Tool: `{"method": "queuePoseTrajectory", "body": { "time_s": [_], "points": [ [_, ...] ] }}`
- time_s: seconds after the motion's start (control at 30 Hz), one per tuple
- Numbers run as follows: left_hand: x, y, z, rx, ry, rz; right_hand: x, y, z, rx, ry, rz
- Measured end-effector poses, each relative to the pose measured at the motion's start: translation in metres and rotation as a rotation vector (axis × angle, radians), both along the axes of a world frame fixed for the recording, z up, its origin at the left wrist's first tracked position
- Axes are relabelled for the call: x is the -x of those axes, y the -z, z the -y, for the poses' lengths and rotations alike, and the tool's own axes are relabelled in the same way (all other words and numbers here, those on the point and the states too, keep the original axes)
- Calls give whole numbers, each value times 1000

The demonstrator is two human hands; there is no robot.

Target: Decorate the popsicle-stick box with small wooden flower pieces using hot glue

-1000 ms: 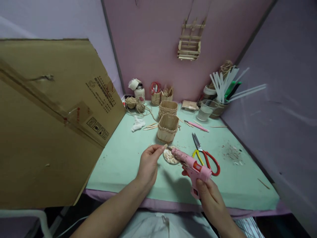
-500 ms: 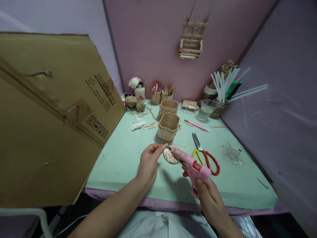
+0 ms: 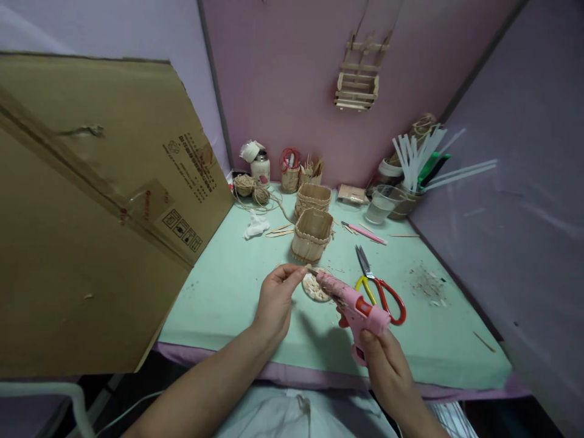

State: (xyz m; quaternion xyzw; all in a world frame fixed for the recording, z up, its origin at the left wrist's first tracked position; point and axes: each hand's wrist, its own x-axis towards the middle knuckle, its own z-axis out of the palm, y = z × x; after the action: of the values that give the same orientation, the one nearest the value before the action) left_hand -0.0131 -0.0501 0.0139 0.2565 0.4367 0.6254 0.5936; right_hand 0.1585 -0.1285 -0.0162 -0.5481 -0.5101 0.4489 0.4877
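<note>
A pink hot glue gun (image 3: 349, 299) is gripped in my right hand (image 3: 390, 365), its nozzle aimed up and left. My left hand (image 3: 276, 301) is closed in a pinch at the nozzle's tip, on a small pale piece (image 3: 308, 266) too small to make out well. Beneath the nozzle lies a round disc (image 3: 314, 291) covered with light chips, partly hidden by the gun. Just behind my fingertips stands a small wooden basket (image 3: 311, 236) with a braided rim. Red-and-yellow-handled scissors (image 3: 371, 274) lie open beside the gun.
A second basket (image 3: 314, 196) stands behind the first. A large cardboard box (image 3: 100, 225) rises at the left. Twine balls (image 3: 246, 185), crumpled tissue (image 3: 256, 225), a pink pen-like tool (image 3: 367, 233) and a clear cup (image 3: 379, 207) sit farther back. Scraps (image 3: 429, 283) are scattered at the right.
The view has shifted slightly, so the background sits a little to the right. Both hands keep nearly the same pose, with the glue gun nozzle still at the left fingertips.
</note>
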Motion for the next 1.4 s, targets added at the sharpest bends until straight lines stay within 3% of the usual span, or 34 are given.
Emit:
{"method": "queuePoseTrajectory", "body": {
  "time_s": [0.27, 0.57, 0.7, 0.8, 0.93, 1.0, 1.07, 1.17, 1.27, 1.33, 1.4],
  "points": [
    [0, 5, -1, -43, -16, -34, -1, 2, -1, -20, -3, 39],
    [1, 3, -4, -125, -72, -98, 4, -27, -9, -123, -87, 191],
    [4, -3, -5, -19, -42, -10, -23, -25, -17, -246, -33, 400],
    [6, -7, -6, 73, 9, 4, -64, -14, -30, -292, 137, 723],
    [8, -6, -11, 169, 113, -2, -120, 12, -48, -20, 327, 1290],
    [8, -6, -12, 187, 157, 7, -138, 24, -51, 106, 370, 1417],
    [7, -6, -13, 190, 193, -9, -148, 30, -51, 146, 361, 1461],
    [4, -10, -13, 135, 249, -111, -148, 20, -48, 22, 387, 1444],
    [0, -16, -12, -9, 320, -266, -128, -10, -50, -338, 421, 1250],
    [-1, -18, -14, -64, 426, -301, -105, -33, -55, -572, 233, 984],
    [-1, -20, -17, -56, 589, -263, -78, -53, -61, -620, -3, 700]
  ]
}}
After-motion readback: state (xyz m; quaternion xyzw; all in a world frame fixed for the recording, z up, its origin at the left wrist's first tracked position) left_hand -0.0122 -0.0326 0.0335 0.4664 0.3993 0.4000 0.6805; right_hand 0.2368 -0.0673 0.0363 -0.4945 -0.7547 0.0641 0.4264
